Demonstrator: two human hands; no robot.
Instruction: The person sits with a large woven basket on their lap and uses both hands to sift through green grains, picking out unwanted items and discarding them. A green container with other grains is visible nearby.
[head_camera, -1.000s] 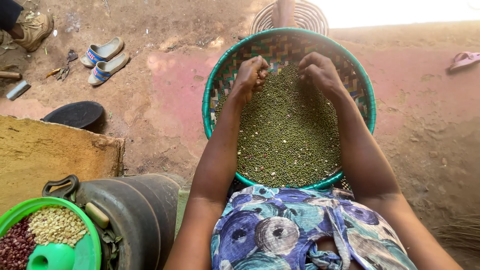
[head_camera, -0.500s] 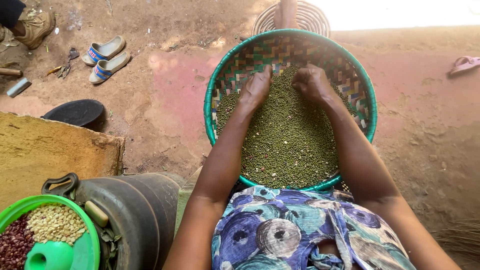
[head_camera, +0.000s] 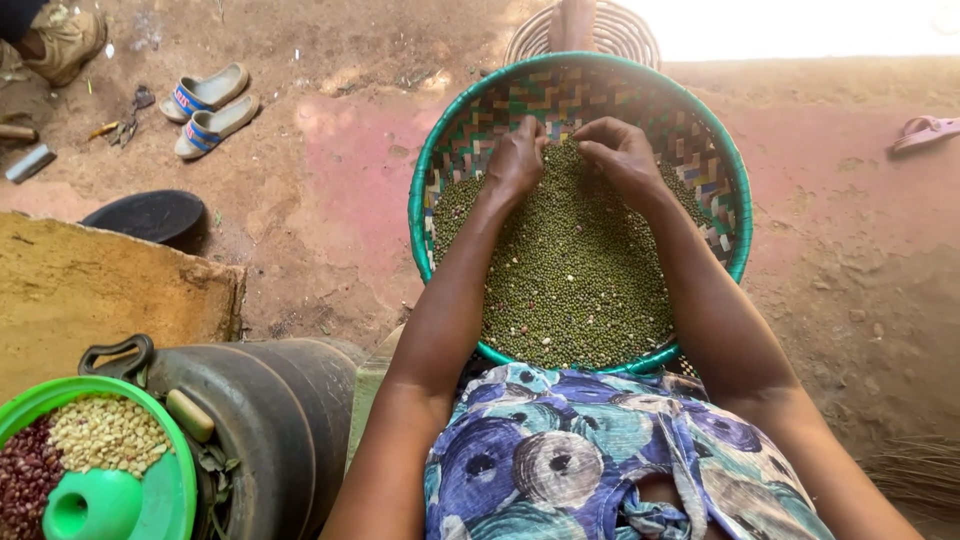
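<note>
Packed dirt floor (head_camera: 330, 200) lying underneath. Woven basket (head_camera: 735, 200), green-rimmed, resting against the lap, holding small green beans (head_camera: 575, 280). Left hand (head_camera: 515, 160) and right hand (head_camera: 622, 155) pressing into the far heap, fingers curled, pinching; contents not discernible. Beans probably handling light, loose, rolling; basket best gripped at the rim.

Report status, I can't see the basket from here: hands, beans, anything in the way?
Left hand and right hand both on the green beans, fingers bent, grip unclear. Beans heaped in woven basket. Nothing blocking.
</note>
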